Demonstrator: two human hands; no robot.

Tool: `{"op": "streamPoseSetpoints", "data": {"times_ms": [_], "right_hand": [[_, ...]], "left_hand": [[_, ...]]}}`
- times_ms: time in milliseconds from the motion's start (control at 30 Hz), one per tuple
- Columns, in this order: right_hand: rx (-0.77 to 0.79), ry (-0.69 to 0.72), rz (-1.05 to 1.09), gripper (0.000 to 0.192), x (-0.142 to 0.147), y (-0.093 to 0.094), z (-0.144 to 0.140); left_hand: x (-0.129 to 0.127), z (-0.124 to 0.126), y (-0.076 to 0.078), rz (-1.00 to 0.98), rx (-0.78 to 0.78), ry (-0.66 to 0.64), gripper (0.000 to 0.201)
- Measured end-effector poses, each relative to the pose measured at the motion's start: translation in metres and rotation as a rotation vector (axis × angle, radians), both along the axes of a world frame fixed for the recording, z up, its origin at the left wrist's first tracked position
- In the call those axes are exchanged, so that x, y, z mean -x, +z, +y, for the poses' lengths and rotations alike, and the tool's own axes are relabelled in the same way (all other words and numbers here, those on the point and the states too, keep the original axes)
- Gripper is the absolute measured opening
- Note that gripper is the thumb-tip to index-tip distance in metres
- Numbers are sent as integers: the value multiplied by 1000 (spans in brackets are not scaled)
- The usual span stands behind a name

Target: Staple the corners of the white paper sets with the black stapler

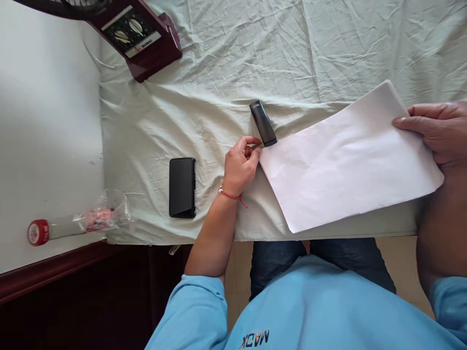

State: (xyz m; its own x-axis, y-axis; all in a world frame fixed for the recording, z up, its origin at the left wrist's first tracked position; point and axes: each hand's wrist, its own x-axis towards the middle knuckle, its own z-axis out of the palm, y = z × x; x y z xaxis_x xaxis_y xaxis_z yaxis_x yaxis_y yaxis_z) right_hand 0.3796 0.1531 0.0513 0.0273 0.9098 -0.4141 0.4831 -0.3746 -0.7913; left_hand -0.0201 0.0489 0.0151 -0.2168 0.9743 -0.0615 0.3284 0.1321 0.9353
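Note:
White sheets of paper [350, 165] are stretched between my two hands, slanting up to the right over the cloth. My right hand [440, 129] grips their right end, thumb on top and fingers partly hidden beneath. At the opposite end, my left hand [242, 160] pinches the upper left corner, its fingertips right beside the front end of a black stapler [263, 124]. The stapler's front end meets that corner of the paper; whether the corner sits between its jaws is hard to see.
A black phone [182, 187] lies left of my left forearm. Farther back stands a dark red boxy object [146, 41] with a picture on it. A red-capped tube in clear plastic [73, 225] is at the far left. A wrinkled pale green cloth [226, 63] covers the table.

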Motion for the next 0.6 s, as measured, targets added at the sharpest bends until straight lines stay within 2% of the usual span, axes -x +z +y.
{"op": "streamPoseSetpoints", "data": {"times_ms": [100,300,600], "right_hand": [[36,-65,-7,45,4,2,-1],[-40,-90,14,42,6,7,-2],[-30,-83,23,46,14,9,-4]], "left_hand": [[3,-2,-3,-51,-6,-14,17],[6,-1,-6,-206,73,-58,31],[0,-2,-1,-163,45,-49,34]]}}
